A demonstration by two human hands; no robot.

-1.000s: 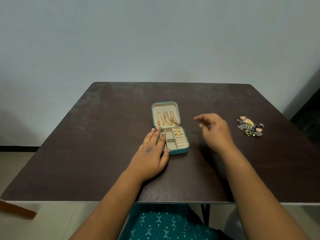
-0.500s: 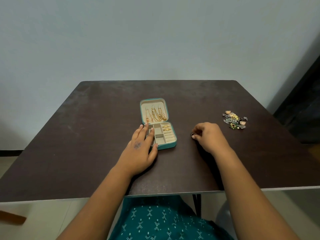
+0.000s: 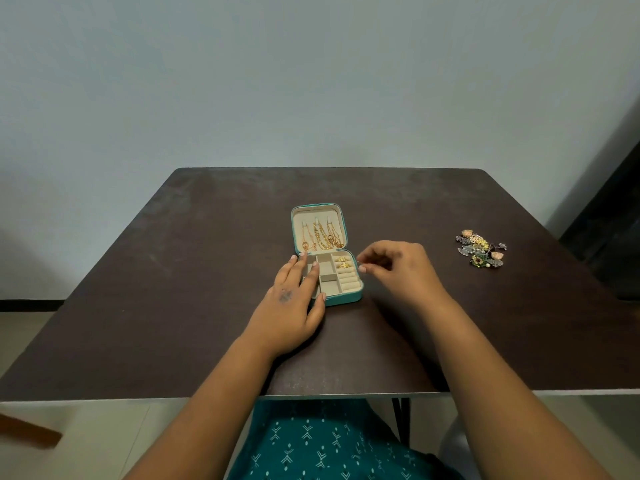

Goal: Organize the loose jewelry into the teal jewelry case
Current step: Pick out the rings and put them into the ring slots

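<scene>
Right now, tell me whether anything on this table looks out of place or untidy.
One thing: a tangled heap of loose jewelry lies near the table's right edge, well apart from the open teal jewelry case. Inside the case, chains hang in the lid and rings sit in the ring rolls. Nothing looks spilled or damaged.

Both forearms are bare, no sleeves showing. The left hand (image 3: 289, 301) bears a small dark mark. A teal garment (image 3: 322, 445) carries pale arrow-like motifs.

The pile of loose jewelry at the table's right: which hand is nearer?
Right. The right hand hovers beside the teal jewelry case, well short of the pile of loose jewelry; the left hand rests on the case's far side.
</scene>
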